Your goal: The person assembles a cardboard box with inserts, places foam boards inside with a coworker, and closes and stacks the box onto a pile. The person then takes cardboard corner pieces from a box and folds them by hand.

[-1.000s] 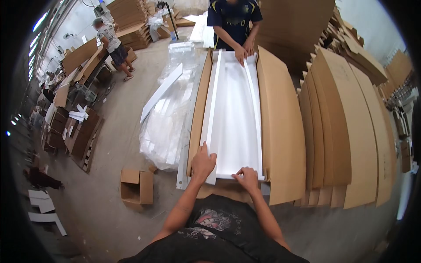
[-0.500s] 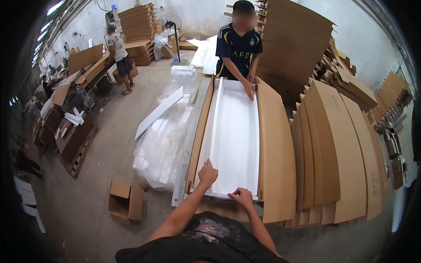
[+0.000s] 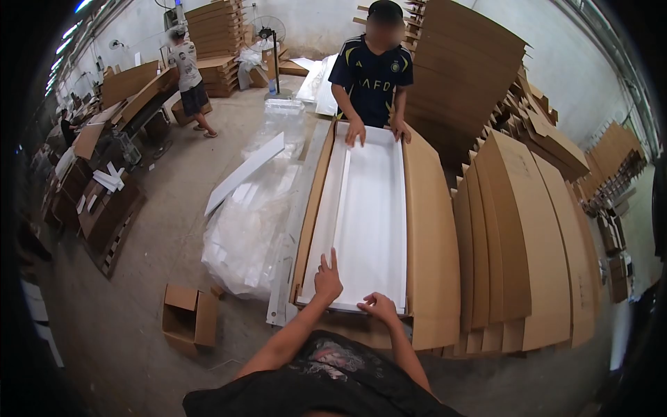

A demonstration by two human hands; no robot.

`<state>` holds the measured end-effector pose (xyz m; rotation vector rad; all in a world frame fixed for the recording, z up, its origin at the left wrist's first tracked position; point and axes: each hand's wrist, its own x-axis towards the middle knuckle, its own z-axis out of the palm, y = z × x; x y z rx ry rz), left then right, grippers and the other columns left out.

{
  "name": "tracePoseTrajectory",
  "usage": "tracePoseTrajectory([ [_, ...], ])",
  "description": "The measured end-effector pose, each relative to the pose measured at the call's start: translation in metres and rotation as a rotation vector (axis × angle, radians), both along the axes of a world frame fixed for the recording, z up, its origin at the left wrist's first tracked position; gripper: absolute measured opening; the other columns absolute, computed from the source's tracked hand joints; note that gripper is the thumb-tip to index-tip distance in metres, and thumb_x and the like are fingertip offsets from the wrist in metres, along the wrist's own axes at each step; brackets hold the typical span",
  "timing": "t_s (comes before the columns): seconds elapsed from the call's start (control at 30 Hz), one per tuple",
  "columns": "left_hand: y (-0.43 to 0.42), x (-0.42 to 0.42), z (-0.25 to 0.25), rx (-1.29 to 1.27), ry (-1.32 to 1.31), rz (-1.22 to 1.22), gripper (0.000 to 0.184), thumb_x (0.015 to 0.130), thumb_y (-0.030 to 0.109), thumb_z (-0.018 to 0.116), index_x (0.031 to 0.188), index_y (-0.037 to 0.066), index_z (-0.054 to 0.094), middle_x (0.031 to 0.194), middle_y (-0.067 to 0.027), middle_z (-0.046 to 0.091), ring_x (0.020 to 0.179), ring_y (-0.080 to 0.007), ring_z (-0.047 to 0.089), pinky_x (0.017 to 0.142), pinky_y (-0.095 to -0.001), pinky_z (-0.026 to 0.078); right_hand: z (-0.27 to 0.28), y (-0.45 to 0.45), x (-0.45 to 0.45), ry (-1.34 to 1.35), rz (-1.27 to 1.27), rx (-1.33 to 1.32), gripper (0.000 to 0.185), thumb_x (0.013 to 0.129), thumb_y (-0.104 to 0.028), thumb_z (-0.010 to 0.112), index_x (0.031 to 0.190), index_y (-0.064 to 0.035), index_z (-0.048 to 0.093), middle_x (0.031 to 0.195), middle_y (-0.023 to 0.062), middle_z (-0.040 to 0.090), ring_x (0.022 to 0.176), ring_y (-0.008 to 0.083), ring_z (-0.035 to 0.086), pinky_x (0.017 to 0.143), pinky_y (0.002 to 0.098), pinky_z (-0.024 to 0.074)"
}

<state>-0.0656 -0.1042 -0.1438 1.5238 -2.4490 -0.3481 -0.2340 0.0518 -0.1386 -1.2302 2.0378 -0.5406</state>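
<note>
A long white panel with raised rims (image 3: 372,208) lies inside an open cardboard box (image 3: 432,243) in front of me. My left hand (image 3: 328,281) is over the near left part of the panel, index finger stretched forward beside a white strip (image 3: 340,201) that runs lengthwise. At the near end, my right hand (image 3: 379,306) rests on the panel's edge with its fingers curled; whether it pinches the edge is hard to tell. Across the box a co-worker (image 3: 375,76) has one hand at the strip's far end and the other at the far right corner.
Plastic-wrapped white pieces (image 3: 243,236) lie left of the box, with a loose white board (image 3: 246,170) on top. A small open carton (image 3: 187,316) sits on the floor. Large cardboard sheets (image 3: 511,236) stand at the right. Another person (image 3: 186,73) stands far left.
The view has tilted up. The co-worker's hands have moved from the right rim, one to the strip's far end. The right rim, bowed before, now lies straight. My hands stay near the close end.
</note>
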Motion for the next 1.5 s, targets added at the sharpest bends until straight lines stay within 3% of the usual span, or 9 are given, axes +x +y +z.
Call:
tracePoseTrajectory([
  [0.33, -0.005, 0.013, -0.010, -0.078, -0.109, -0.045, 0.104, 0.077, 0.005, 0.074, 0.164, -0.004, 0.019, 0.156, -0.0319, 0.035, 0.146, -0.0464, 0.037, 0.126, -0.0613, 0.020, -0.004, 0.000, -0.001, -0.022, -0.002, 0.016, 0.062, 0.082, -0.059, 0.083, 0.117, -0.0078, 0.075, 0.098, 0.0076, 0.079, 0.088, 0.0225, 0.075, 0.081, 0.0356, 0.0577],
  [0.53, -0.028, 0.053, -0.025, -0.326, -0.474, -0.009, 0.069, 0.102, 0.008, 0.044, 0.164, -0.005, 0.017, 0.174, -0.0275, 0.006, 0.162, -0.0397, 0.005, 0.133, -0.0486, -0.001, -0.004, 0.001, 0.002, 0.030, -0.011, -0.015, 0.060, 0.082, -0.058, 0.083, 0.117, -0.0092, 0.074, 0.100, 0.0061, 0.079, 0.090, 0.0235, 0.076, 0.082, 0.0366, 0.0583],
  [0.77, -0.030, 0.063, -0.027, -0.288, -0.757, -0.193, 0.060, 0.103, 0.016, 0.043, 0.158, -0.007, 0.037, 0.174, -0.0280, 0.006, 0.161, -0.0438, 0.002, 0.132, -0.0528, -0.003, 0.020, -0.009, 0.000, 0.060, 0.033, 0.166, 0.059, 0.082, -0.057, 0.082, 0.117, -0.0109, 0.074, 0.098, 0.0046, 0.080, 0.093, 0.0247, 0.076, 0.088, 0.0407, 0.0558],
  [0.9, -0.040, 0.065, -0.022, -0.257, -0.695, -0.279, 0.056, 0.103, 0.016, 0.043, 0.151, -0.012, 0.043, 0.173, -0.0292, 0.010, 0.160, -0.0485, 0.004, 0.130, -0.0590, -0.003, 0.041, -0.039, -0.026, 0.528, -0.077, -0.440, 0.049, 0.084, -0.038, 0.081, 0.122, -0.0086, 0.070, 0.125, 0.0138, 0.072, 0.123, 0.0340, 0.063, 0.106, 0.0501, 0.0454],
  [1.07, -0.033, 0.068, -0.004, -0.254, -0.717, -0.328, 0.056, 0.104, 0.017, 0.043, 0.153, -0.009, 0.044, 0.174, -0.0282, 0.007, 0.160, -0.0462, 0.007, 0.130, -0.0582, -0.003, 0.033, -0.027, -0.063, 0.851, -0.491, -0.123, 0.090, 0.080, -0.038, 0.083, 0.153, -0.0053, 0.042, 0.157, 0.0223, 0.040, 0.147, 0.0426, 0.034, 0.118, 0.0585, 0.0299],
  [1.17, -0.030, 0.073, -0.019, -0.154, -0.775, -0.422, 0.054, 0.105, 0.015, 0.041, 0.152, -0.011, 0.045, 0.174, -0.0259, 0.013, 0.161, -0.0423, 0.011, 0.131, -0.0572, -0.002, 0.015, -0.006, -0.065, 0.823, -0.493, -0.058, 0.106, 0.077, -0.039, 0.084, 0.159, 0.0014, 0.030, 0.158, 0.0285, 0.037, 0.148, 0.0461, 0.035, 0.121, 0.0620, 0.0264],
  [1.23, -0.060, 0.088, -0.094, -0.340, -0.657, -0.422, 0.055, 0.102, 0.021, 0.042, 0.144, -0.011, 0.055, 0.166, -0.0276, 0.033, 0.161, -0.0427, 0.012, 0.130, -0.0601, -0.006, -0.008, 0.005, -0.062, 0.766, -0.505, -0.005, 0.105, 0.078, -0.040, 0.083, 0.159, 0.0011, 0.030, 0.159, 0.0280, 0.037, 0.148, 0.0454, 0.035, 0.121, 0.0622, 0.0272],
  [1.37, -0.073, 0.096, -0.072, -0.474, -0.985, -0.513, 0.051, 0.103, 0.016, 0.037, 0.146, -0.001, 0.059, 0.163, -0.0194, 0.044, 0.159, -0.0401, 0.019, 0.131, -0.0585, -0.006, -0.047, 0.004, -0.059, 0.838, -0.562, -0.053, 0.080, 0.086, -0.022, 0.066, 0.156, 0.0012, 0.035, 0.157, 0.0260, 0.042, 0.146, 0.0433, 0.039, 0.117, 0.0622, 0.0309],
  [1.5, -0.049, 0.074, 0.017, -0.055, -0.978, -0.585, 0.058, 0.098, 0.026, 0.042, 0.149, 0.004, 0.057, 0.164, -0.0200, 0.042, 0.160, -0.0436, 0.016, 0.125, -0.0707, -0.009, -0.040, 0.004, -0.044, 0.901, -0.586, -0.052, 0.070, 0.091, -0.016, 0.058, 0.156, 0.0012, 0.038, 0.157, 0.0261, 0.042, 0.146, 0.0433, 0.038, 0.116, 0.0625, 0.0304],
])
